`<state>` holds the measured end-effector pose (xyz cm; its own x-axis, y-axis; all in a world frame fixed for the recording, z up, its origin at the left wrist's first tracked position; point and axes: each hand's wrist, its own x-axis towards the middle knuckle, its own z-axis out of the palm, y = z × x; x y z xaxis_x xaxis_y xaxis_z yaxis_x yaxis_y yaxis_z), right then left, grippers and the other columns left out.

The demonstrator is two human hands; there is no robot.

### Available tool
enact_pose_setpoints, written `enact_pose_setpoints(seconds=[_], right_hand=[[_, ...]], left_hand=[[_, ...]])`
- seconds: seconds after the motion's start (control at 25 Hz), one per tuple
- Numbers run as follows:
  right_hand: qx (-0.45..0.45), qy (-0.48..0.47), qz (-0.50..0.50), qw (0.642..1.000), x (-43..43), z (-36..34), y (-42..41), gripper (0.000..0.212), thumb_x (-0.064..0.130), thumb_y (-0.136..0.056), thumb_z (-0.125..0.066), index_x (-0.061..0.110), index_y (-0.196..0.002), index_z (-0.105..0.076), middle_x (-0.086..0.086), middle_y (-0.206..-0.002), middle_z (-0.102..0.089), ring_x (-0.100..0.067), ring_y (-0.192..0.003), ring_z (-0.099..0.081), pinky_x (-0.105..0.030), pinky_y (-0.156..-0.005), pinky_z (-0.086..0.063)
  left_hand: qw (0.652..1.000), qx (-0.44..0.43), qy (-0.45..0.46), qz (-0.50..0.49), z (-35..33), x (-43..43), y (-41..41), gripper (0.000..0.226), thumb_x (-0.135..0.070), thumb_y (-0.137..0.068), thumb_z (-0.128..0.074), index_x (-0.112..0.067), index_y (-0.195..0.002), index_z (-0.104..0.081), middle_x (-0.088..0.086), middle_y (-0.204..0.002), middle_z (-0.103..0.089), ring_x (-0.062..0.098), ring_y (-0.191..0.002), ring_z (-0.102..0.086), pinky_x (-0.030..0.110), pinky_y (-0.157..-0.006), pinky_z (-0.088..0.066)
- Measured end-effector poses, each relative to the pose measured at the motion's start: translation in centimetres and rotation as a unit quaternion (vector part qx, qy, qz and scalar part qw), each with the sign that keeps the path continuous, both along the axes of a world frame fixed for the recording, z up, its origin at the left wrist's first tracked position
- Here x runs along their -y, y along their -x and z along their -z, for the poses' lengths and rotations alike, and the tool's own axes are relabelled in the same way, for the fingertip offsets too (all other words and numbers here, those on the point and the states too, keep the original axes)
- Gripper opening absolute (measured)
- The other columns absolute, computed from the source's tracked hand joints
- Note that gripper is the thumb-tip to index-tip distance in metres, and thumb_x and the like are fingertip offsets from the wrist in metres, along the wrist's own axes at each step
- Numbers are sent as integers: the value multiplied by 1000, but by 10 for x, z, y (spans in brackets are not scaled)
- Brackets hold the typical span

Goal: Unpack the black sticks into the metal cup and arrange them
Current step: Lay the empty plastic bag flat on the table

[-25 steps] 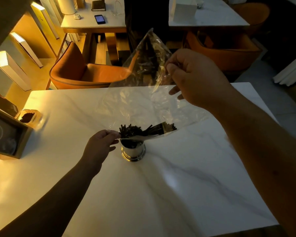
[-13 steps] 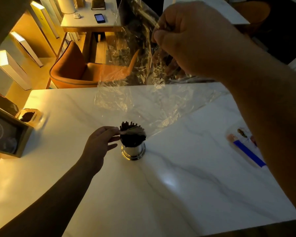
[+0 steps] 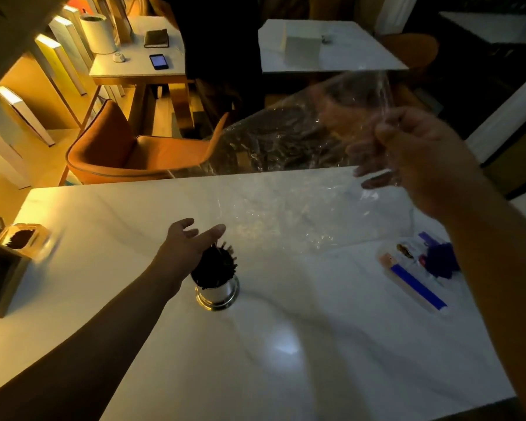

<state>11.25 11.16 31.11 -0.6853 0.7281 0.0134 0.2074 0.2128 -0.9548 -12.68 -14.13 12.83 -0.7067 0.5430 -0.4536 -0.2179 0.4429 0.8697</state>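
A small metal cup stands on the white marble table, filled with a bunch of black sticks that poke out of its top. My left hand hovers just above and left of the sticks, fingers spread and relaxed, holding nothing. My right hand is raised at the right and pinches the empty clear plastic bag, which hangs out to the left above the table's far edge.
A flat packet with blue parts lies on the table at the right. A wooden box stands at the left edge. An orange chair sits behind the table. Other tables stand further back.
My right hand has drawn the empty bag off the sticks and swung it right and lower. My left hand has let go of the bag's edge and opened above the cup.
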Motion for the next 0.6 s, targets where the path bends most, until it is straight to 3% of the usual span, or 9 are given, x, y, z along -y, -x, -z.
enact_pose_setpoints(seconds=[0.12,0.16,0.2,0.28,0.36,0.4,0.52,0.6], right_hand=[[-54,85,70,992,-20,40,-29,23,28,-111,-45,21,-126,-62,-2,-112,-80,-32,-97,-79,-40,-71,-67],[-84,121,90,985,-24,56,-38,24,29,-111,-46,20,-127,-62,-3,-116,-79,-33,-99,-79,-42,-75,-66],[-116,160,109,974,-26,71,-46,23,30,-110,-48,21,-124,-63,-4,-121,-78,-34,-102,-78,-44,-79,-65],[-180,252,148,939,-23,99,-56,14,26,-107,-55,20,-114,-66,-9,-126,-77,-38,-105,-77,-49,-82,-64],[-236,363,172,885,-15,126,-59,4,16,-103,-62,16,-103,-65,-15,-121,-77,-41,-100,-78,-48,-76,-64],[-246,410,171,862,-10,140,-59,3,12,-98,-65,15,-99,-64,-18,-120,-77,-43,-99,-77,-47,-74,-64],[-196,488,116,843,5,181,-74,11,11,-88,-68,14,-97,-63,-23,-130,-72,-44,-108,-75,-50,-79,-64],[-151,498,90,849,3,199,-96,20,17,-89,-72,13,-107,-65,-23,-138,-67,-43,-115,-71,-55,-90,-62]], left_hand=[[956,-285,70,-26,-4,-21,-13,61,-75,-77,-68,-21,-102,-58,-1,-92,-64,19,-81,-64,38,-68,-55],[941,-331,70,5,-6,-29,-20,64,-82,-79,-58,-18,-86,-61,1,-74,-64,16,-67,-63,33,-60,-49],[943,-320,73,54,-8,-37,-28,74,-88,-79,-48,-16,-74,-65,3,-63,-65,15,-57,-62,31,-56,-44],[975,-133,81,156,-15,-55,-47,83,-94,-74,-41,-18,-77,-75,-3,-68,-76,12,-57,-71,30,-58,-50],[972,106,38,206,-17,-70,-64,80,-92,-71,-51,-25,-107,-74,-3,-98,-81,16,-83,-79,36,-70,-62],[966,175,-8,187,-16,-79,-70,75,-87,-74,-58,-27,-117,-69,-1,-109,-80,20,-95,-78,39,-78,-63],[968,211,-138,21,-4,-103,-76,37,-45,-96,-68,-20,-123,-63,5,-114,-79,22,-97,-78,37,-79,-63],[973,174,-148,-19,0,-111,-68,21,-24,-101,-63,-17,-120,-64,6,-107,-80,22,-89,-79,33,-71,-64]])
